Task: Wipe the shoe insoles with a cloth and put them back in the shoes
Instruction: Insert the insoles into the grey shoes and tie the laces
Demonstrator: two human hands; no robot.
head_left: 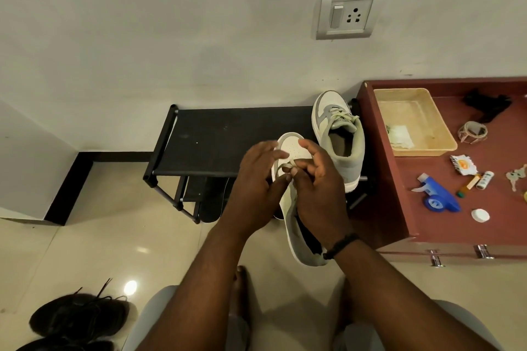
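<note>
Where wall meets cabinet, cloth (401, 137) in tray (436, 125)

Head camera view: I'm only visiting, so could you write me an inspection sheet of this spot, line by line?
Surface: black shoe rack by the wall, on a glossy tiled floor.
Job's things: one grey-white sneaker on the rack; second sneaker in the hands. No insole out; no cloth identified.
Clutter: red-brown cabinet top holds a beige tray, blue spray head, white cap, keys.
Grippers: left hand and right hand both pinch the laces.
Cables: nothing seen.
Surroundings: wall socket; black shoes on the floor.
</note>
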